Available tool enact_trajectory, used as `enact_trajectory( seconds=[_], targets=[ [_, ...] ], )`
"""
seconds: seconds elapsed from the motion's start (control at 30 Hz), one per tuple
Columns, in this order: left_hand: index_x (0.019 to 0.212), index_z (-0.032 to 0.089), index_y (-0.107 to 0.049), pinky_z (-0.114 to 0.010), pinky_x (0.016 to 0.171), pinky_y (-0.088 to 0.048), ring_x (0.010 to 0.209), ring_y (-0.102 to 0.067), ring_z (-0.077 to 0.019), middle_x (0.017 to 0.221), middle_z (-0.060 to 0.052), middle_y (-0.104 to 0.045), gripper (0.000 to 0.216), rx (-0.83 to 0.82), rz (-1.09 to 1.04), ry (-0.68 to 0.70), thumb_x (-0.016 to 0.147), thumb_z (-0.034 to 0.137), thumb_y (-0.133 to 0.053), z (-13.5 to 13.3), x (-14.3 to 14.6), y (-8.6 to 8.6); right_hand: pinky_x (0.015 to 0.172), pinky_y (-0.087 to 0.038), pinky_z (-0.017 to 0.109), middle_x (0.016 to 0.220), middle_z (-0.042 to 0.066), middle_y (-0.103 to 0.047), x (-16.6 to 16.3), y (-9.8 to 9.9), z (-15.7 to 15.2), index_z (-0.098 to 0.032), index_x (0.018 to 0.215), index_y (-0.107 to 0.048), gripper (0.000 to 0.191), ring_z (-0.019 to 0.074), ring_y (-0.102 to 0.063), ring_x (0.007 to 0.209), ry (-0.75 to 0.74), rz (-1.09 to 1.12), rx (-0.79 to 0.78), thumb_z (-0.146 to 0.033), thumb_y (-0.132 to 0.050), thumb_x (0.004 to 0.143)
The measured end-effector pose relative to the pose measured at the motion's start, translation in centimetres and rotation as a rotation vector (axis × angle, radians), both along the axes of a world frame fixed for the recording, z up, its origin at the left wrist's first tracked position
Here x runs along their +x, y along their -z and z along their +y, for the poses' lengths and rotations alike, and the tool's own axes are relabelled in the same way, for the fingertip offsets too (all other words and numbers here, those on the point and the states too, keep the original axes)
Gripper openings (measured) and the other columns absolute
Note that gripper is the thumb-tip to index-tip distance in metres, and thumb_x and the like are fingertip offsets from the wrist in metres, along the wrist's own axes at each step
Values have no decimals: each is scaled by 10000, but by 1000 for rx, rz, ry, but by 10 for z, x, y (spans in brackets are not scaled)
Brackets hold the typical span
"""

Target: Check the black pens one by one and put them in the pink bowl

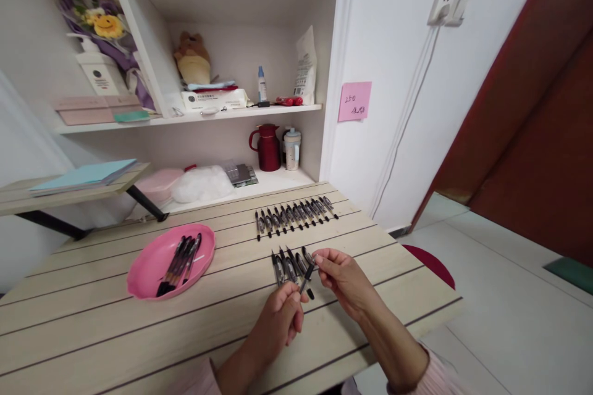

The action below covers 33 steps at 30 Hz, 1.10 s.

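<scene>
Above the desk my left hand is closed around the lower end of a pen with a clear barrel and a dark grip. The pen tilts up to the right. At its upper end the fingertips of my right hand are pinched together; whether a small part sits between them is hard to see. Just behind my hands lies a short row of black pens and caps, partly covered by my fingers. Farther back, a longer row of pens lies side by side with their caps.
A pink tray on the left holds several dark pens. A small raised stand with blue paper is at the desk's left. Behind are shelves with a red jug and a cup. The desk's right edge drops to the floor.
</scene>
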<state>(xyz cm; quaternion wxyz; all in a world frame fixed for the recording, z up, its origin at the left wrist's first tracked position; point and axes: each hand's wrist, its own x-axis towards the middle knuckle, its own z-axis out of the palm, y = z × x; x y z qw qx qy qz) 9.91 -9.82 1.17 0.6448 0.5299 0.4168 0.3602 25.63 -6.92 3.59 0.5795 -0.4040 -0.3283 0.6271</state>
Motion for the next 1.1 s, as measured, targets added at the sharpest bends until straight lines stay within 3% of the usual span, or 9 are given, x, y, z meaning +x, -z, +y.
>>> enact_trajectory(
  seconds=[0.37, 0.63, 0.73, 0.9, 1.1],
  targets=[
    [817, 173, -496, -193, 352, -147, 319, -227, -42, 448, 84, -426, 202, 20, 2, -53, 799, 368, -448, 0, 3, -2, 380, -219, 177, 515, -52, -480, -7, -7, -2, -139, 665, -594, 321, 34, -350, 410, 7, -112, 9, -386, -747, 530],
    [741, 175, -529, -213, 473, -290, 468, -391, -95, 481, 49, -453, 168, 231, 124, -167, 778, 335, -497, -1, 2, -3, 383, -210, 186, 454, -59, -468, -8, -9, -3, -144, 660, -585, 310, 42, -335, 388, 5, -191, 35, -409, -718, 568],
    [782, 178, -515, -197, 406, -218, 384, -299, -64, 466, 70, -435, 188, 127, 27, -110, 782, 364, -491, -2, 2, -6, 398, -228, 189, 511, -45, -504, -2, -13, -3, -147, 679, -606, 301, 48, -373, 420, -55, -175, 66, -403, -724, 574],
    [841, 177, -490, -181, 349, -85, 319, -177, -22, 471, 86, -418, 256, -14, -141, -34, 777, 424, -493, -2, 1, -9, 436, -258, 196, 540, -28, -527, 4, -19, 1, -153, 899, -665, 384, 63, -405, 468, -164, -133, 102, -403, -712, 612],
    [837, 171, -481, -170, 336, -70, 303, -175, -5, 464, 89, -413, 274, -105, -254, 31, 772, 435, -518, -2, -1, -10, 425, -223, 203, 470, -26, -490, -4, -14, 4, -126, 789, -690, 374, 60, -350, 434, -119, -141, 128, -443, -713, 594]
  ],
)
